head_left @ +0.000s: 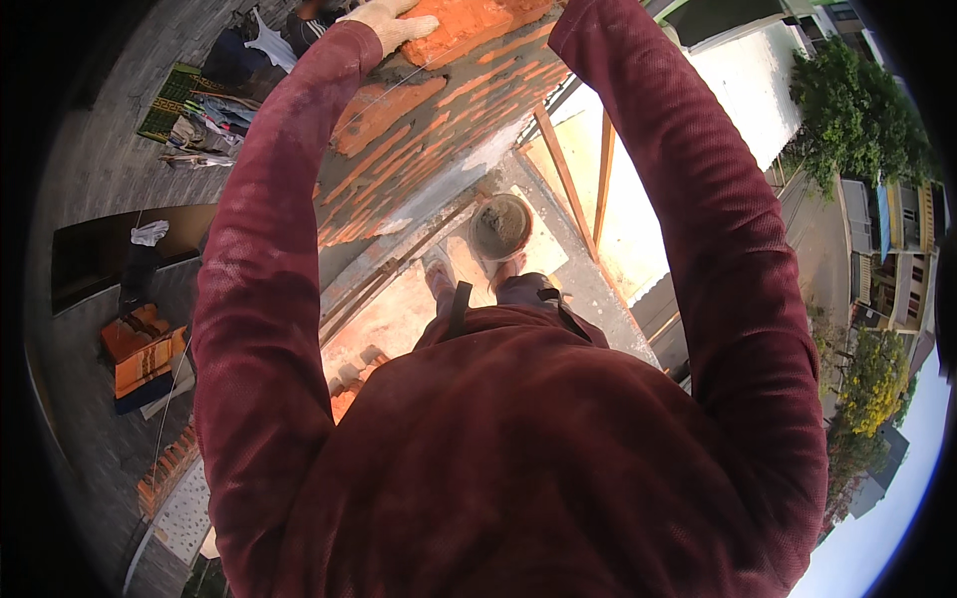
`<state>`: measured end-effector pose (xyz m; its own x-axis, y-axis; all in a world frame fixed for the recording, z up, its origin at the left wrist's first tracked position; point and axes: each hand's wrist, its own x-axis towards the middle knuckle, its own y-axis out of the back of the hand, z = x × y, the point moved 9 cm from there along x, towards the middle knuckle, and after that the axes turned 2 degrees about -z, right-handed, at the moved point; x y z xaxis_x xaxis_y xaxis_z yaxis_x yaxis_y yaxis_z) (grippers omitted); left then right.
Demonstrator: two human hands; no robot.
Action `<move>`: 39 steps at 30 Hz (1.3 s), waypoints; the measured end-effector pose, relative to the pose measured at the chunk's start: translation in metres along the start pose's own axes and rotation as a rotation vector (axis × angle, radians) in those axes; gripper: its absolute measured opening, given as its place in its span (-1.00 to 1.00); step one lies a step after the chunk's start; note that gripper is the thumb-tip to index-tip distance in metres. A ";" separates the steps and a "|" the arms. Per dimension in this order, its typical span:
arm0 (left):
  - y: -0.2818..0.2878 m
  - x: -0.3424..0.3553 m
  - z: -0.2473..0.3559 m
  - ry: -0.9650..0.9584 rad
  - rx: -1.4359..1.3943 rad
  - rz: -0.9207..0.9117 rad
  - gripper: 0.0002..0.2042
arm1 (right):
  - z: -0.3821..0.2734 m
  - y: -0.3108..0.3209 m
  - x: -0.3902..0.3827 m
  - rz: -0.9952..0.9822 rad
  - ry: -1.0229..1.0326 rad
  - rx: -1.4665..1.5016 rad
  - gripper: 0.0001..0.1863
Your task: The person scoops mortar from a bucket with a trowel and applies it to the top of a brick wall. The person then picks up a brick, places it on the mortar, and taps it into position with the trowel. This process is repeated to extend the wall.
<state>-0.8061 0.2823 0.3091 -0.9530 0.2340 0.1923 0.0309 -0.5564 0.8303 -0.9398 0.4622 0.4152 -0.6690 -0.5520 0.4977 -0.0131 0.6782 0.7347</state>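
My left hand [395, 25], in a pale, dusty covering, reaches the top of the picture with its fingers gripping the edge of an orange brick [459, 25]. Beneath it is a brick wall [439, 130] with grey mortar between the courses and a thin string across it. The right forearm in a maroon sleeve stretches up to the top edge; my right hand is out of sight. A bucket of grey mortar [500, 227] stands on a board by my feet.
Wooden props [558, 169] lean beside the narrow ledge [608, 319]. Loose bricks [354, 384] lie low behind my body. Laundry [269, 45] and orange blankets [140, 369] hang at left over a grey surface. Right, beyond a white roof [748, 90], are trees, a street and buildings.
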 end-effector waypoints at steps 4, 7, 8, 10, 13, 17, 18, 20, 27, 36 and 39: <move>0.001 -0.012 0.000 0.071 0.055 -0.029 -0.60 | -0.007 -0.004 0.005 -0.014 -0.018 -0.033 -0.43; 0.007 -0.013 -0.001 -0.001 0.035 0.068 -0.60 | -0.057 0.028 -0.005 0.060 -0.056 0.536 -0.40; 0.005 -0.010 0.001 -0.028 0.013 0.072 -0.60 | -0.059 0.028 -0.009 0.098 -0.072 0.829 -0.39; 0.002 0.000 0.011 -0.055 -0.026 0.071 -0.60 | -0.044 0.015 -0.025 0.093 0.053 0.054 -0.40; 0.006 -0.006 0.004 0.043 0.087 0.099 -0.58 | -0.057 0.005 -0.021 -0.037 0.018 -0.223 -0.41; -0.006 -0.006 -0.007 0.133 -0.114 0.028 -0.49 | -0.090 0.030 -0.024 -0.012 -0.087 0.194 -0.43; -0.006 -0.006 -0.010 0.102 -0.033 0.083 -0.48 | -0.087 0.023 -0.027 -0.009 -0.060 0.044 -0.44; -0.002 -0.010 -0.022 0.045 0.143 0.185 -0.45 | -0.079 0.000 -0.035 0.005 -0.007 -0.240 -0.45; 0.001 -0.009 -0.016 0.137 -0.141 0.031 -0.44 | -0.106 0.027 -0.020 -0.062 -0.040 0.001 -0.46; 0.018 -0.022 -0.001 0.228 0.133 0.139 -0.36 | -0.090 -0.006 -0.028 -0.076 -0.065 -0.206 -0.53; 0.025 -0.034 0.078 0.317 0.337 -0.001 -0.29 | -0.073 -0.002 -0.026 -0.226 -0.216 -0.008 -0.52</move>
<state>-0.7496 0.3225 0.3645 -0.9966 -0.0503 0.0650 0.0757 -0.2538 0.9643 -0.8686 0.4397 0.4340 -0.7920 -0.5721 0.2130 -0.1740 0.5460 0.8195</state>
